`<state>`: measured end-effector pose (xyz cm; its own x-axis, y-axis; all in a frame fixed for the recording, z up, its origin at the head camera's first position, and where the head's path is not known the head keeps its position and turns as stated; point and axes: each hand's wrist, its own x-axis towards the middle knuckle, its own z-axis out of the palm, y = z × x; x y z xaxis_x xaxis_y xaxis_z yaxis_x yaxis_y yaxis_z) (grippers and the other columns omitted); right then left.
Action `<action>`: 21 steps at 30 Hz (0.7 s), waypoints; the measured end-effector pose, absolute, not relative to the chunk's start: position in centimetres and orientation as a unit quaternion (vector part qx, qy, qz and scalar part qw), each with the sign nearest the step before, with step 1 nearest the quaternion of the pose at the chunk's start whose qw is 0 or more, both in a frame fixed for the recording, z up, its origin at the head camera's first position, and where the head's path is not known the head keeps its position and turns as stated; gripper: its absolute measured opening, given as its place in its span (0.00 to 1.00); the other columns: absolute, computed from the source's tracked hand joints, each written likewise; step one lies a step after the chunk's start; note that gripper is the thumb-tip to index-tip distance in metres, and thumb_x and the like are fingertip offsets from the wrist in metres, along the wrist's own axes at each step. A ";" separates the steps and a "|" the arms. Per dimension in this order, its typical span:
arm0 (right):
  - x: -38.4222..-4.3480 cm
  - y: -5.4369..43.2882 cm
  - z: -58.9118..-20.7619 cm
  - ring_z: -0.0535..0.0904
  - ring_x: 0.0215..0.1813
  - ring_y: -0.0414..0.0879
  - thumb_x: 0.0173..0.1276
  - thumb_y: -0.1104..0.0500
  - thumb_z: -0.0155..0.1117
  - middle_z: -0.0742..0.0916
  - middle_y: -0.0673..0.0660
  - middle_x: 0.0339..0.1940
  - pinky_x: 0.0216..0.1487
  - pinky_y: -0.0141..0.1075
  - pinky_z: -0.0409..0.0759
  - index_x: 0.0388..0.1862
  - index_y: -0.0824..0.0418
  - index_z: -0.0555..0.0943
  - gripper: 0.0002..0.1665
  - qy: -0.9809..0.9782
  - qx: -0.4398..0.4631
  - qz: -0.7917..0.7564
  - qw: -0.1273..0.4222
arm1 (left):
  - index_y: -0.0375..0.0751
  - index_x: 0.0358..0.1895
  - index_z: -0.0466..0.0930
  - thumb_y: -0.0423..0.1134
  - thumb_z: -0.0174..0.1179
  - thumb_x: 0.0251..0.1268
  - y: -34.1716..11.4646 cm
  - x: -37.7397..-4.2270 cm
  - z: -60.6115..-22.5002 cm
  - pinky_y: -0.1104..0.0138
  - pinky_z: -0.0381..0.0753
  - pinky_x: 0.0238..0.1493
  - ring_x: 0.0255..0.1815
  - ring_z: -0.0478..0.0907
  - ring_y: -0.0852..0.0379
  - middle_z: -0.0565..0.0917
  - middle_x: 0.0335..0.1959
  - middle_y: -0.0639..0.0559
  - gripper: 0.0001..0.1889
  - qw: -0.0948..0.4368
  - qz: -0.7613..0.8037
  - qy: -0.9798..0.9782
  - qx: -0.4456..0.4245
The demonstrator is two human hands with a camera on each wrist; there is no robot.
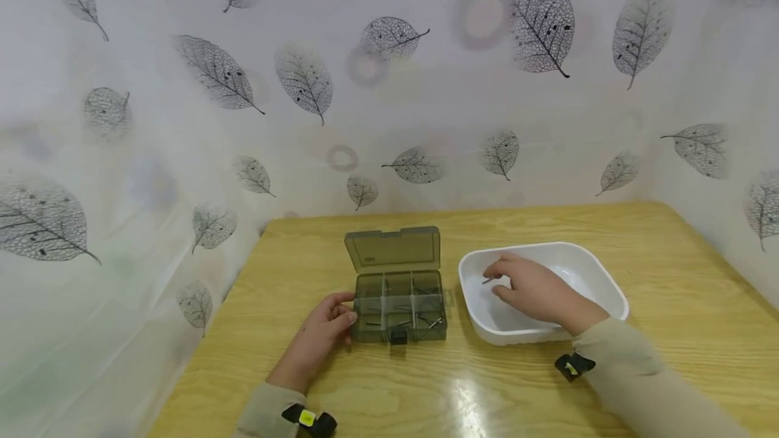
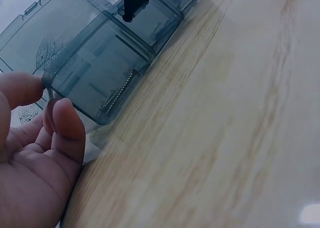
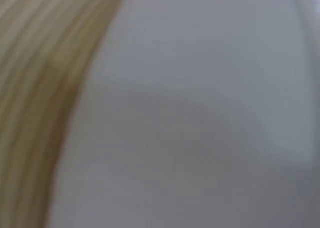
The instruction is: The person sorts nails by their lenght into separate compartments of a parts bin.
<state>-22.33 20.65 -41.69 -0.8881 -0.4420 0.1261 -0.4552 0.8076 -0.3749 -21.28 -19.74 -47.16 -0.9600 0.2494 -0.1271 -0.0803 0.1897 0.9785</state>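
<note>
A translucent grey storage box [image 1: 372,336] with several compartments stands with its lid [image 1: 394,249] raised. Thin metal screws lie inside; one threaded screw [image 2: 118,93] shows through the wall in the left wrist view. My left hand [image 1: 321,334] grips the box's left side, thumb at the front corner and a finger on the rim. Over the white tray [image 1: 487,335], my right hand [image 1: 535,291] pinches a small metal screw [image 1: 487,281] between thumb and fingers. The right wrist view is blurred and shows mostly white tray, without the hand.
Box and tray stand side by side on a wooden table [image 1: 402,397], the tray to the right. Behind and around the table hangs a pale leaf-print sheet [image 1: 438,100]. A black latch [image 1: 398,337] sits on the box's front. Both wrists wear black straps.
</note>
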 end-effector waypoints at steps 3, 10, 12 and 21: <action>-22.5 21.6 -42.5 0.81 0.52 0.53 0.69 0.60 0.66 0.83 0.56 0.50 0.53 0.52 0.79 0.56 0.62 0.84 0.18 -0.957 0.218 0.194 -0.001 | 0.35 0.71 0.66 0.35 0.57 0.76 -19.8 -21.2 -47.3 0.63 0.82 0.36 0.35 0.76 0.50 0.77 0.46 0.39 0.24 0.132 0.639 0.756 0.056; -23.6 22.4 -44.1 0.79 0.46 0.49 0.64 0.57 0.68 0.80 0.58 0.46 0.50 0.50 0.80 0.64 0.65 0.79 0.29 -0.962 0.193 0.192 -0.027 | 0.35 0.71 0.66 0.35 0.57 0.76 -19.8 -21.4 -47.1 0.63 0.82 0.36 0.34 0.76 0.50 0.77 0.46 0.38 0.25 0.128 0.637 0.757 0.065; -23.8 22.4 -44.5 0.78 0.44 0.47 0.65 0.56 0.68 0.80 0.58 0.46 0.48 0.49 0.79 0.67 0.64 0.78 0.31 -0.962 0.190 0.195 -0.036 | 0.35 0.71 0.66 0.34 0.57 0.76 -19.8 -21.4 -47.1 0.63 0.82 0.36 0.34 0.76 0.49 0.77 0.46 0.38 0.24 0.127 0.636 0.759 0.060; -23.9 22.6 -45.0 0.77 0.46 0.48 0.64 0.58 0.68 0.79 0.56 0.47 0.51 0.51 0.79 0.57 0.59 0.82 0.22 -0.961 0.189 0.198 -0.038 | 0.37 0.70 0.68 0.34 0.57 0.75 -19.7 -21.4 -47.1 0.63 0.82 0.36 0.35 0.76 0.49 0.77 0.45 0.39 0.23 0.127 0.631 0.764 0.050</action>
